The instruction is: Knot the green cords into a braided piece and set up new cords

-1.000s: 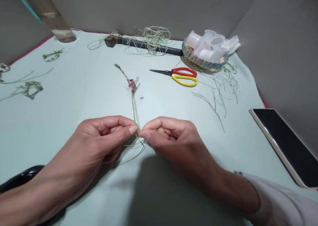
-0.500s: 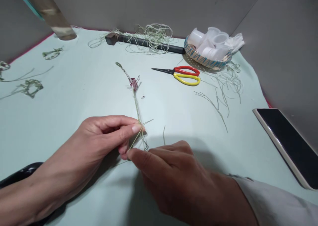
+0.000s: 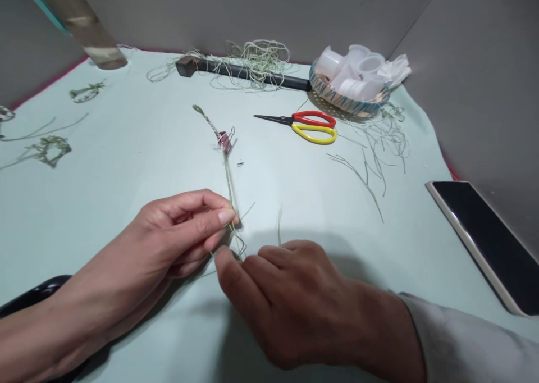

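Observation:
My left hand [image 3: 181, 231] pinches a thin green braided cord [image 3: 228, 175] between thumb and index finger. The cord runs away from me across the table to a dark red binder clip [image 3: 225, 141] fastened on it, and a twisted, looped end lies beyond. Loose thin strands [image 3: 241, 244] fan out from the pinch toward my right hand [image 3: 290, 299]. My right hand is closed just below, its fingers curled around some of these strands; its fingertips are mostly hidden. One strand end stands up behind its knuckles.
Red-and-yellow-handled scissors [image 3: 314, 127] lie beyond the hands. Behind them are a hammer [image 3: 240, 69], a tangle of fibres [image 3: 265, 57] and a basket [image 3: 349, 101] of plastic cups. A phone [image 3: 488, 242] lies right, cut strands [image 3: 357, 175] nearer, small woven pieces [image 3: 53, 150] left.
My right hand has shifted slightly and its index finger sits a little higher. The loose strands near the pinch have changed shape. My left hand keeps its pinch; the whole view drifts slightly.

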Action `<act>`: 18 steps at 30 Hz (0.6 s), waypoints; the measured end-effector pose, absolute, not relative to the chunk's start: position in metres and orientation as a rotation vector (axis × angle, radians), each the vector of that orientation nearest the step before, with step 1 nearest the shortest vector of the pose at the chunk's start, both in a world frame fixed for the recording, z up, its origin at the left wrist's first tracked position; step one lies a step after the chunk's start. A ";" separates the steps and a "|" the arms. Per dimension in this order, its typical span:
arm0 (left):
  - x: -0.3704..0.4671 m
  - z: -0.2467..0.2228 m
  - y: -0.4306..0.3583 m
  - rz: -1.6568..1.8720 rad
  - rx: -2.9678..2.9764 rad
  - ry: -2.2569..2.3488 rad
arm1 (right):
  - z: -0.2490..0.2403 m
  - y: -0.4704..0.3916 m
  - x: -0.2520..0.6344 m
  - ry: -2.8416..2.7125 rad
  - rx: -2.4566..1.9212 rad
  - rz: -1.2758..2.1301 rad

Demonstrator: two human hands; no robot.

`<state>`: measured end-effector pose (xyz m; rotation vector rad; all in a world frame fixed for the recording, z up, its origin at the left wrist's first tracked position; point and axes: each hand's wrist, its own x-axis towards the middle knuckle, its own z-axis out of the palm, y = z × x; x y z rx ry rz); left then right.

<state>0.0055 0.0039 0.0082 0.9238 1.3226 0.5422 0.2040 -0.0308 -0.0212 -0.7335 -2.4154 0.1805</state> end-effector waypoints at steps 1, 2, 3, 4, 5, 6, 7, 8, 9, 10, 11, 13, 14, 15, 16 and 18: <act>0.004 0.008 0.003 0.545 0.911 1.327 | -0.020 -0.030 0.205 -2.381 -0.729 0.213; 0.004 0.008 0.002 0.552 0.901 1.333 | -0.019 -0.028 0.206 -2.350 -0.736 0.251; 0.003 0.007 0.002 0.559 0.895 1.335 | -0.018 -0.027 0.208 -2.331 -0.756 0.284; 0.003 0.008 0.002 0.568 0.891 1.335 | -0.017 -0.025 0.209 -2.320 -0.793 0.304; 0.003 0.008 0.002 0.577 0.885 1.335 | -0.016 -0.023 0.211 -2.322 -0.844 0.311; 0.004 0.009 0.002 0.585 0.876 1.336 | -0.015 -0.020 0.213 -2.332 -0.907 0.302; 0.005 0.009 0.003 0.591 0.866 1.334 | -0.015 -0.017 0.215 -2.346 -0.968 0.282; 0.006 0.010 0.004 0.597 0.853 1.336 | -0.015 -0.014 0.217 -2.359 -1.031 0.261; 0.007 0.010 0.004 0.605 0.840 1.340 | -0.016 -0.011 0.219 -2.376 -1.093 0.248; 0.008 0.010 0.005 0.615 0.834 1.346 | -0.016 -0.008 0.220 -2.388 -1.139 0.240; 0.008 0.010 0.005 0.618 0.832 1.349 | -0.017 -0.005 0.222 -2.395 -1.167 0.229; 0.008 0.010 0.005 0.619 0.832 1.360 | -0.018 0.000 0.223 -2.367 -1.184 0.187; 0.008 0.009 0.005 0.618 0.828 1.366 | -0.018 0.001 0.223 -2.334 -1.178 0.171; 0.008 0.009 0.005 0.617 0.822 1.368 | -0.018 0.002 0.223 -2.290 -1.162 0.184; 0.008 0.009 0.004 0.618 0.813 1.373 | -0.017 0.003 0.223 -2.236 -1.138 0.244; 0.007 0.008 0.003 0.624 0.791 1.379 | -0.012 0.003 0.223 -2.111 -1.061 0.528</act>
